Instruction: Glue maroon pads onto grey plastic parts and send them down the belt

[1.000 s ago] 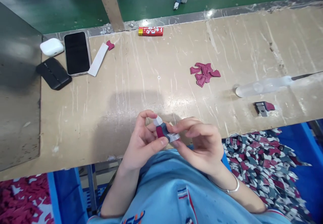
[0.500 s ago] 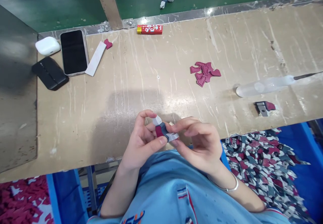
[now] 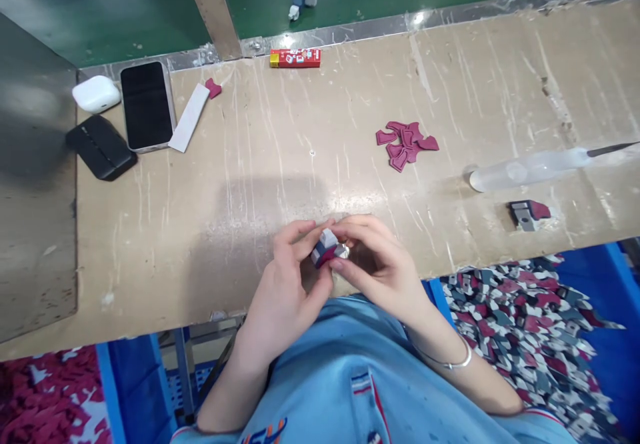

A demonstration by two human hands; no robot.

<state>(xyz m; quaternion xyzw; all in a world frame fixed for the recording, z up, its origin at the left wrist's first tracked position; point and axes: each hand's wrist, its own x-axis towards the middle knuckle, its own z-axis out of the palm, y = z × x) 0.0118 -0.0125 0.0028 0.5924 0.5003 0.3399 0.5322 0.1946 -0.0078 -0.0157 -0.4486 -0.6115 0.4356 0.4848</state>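
Observation:
Between my two hands, low over the front of the worktable (image 3: 250, 157), is a small plastic part (image 3: 326, 249) in grey, dark blue and maroon. My left hand (image 3: 287, 284) grips it from the left, its thumb below and fingers curled behind. From the other side my right hand (image 3: 383, 264) pinches it between thumb and fingers. The fingers hide some of the part. Farther back to the right lies a small pile of flat maroon pieces (image 3: 406, 144). A similar grey, dark and maroon part (image 3: 530, 215) rests near the right front edge.
A translucent bottle with a thin dark tip (image 3: 530, 169) lies on the right. At left are a phone (image 3: 147, 105), white case (image 3: 97, 93), black case (image 3: 101, 147) and white strip (image 3: 190, 117). A red packet (image 3: 295, 58) lies behind. Blue bins (image 3: 135, 384) flank me, holding many pieces.
The part has turned in my fingers, with a grey end now pointing up. My right hand has closed in around it. Beyond the table, a blue-grey part on the green surface has shifted left.

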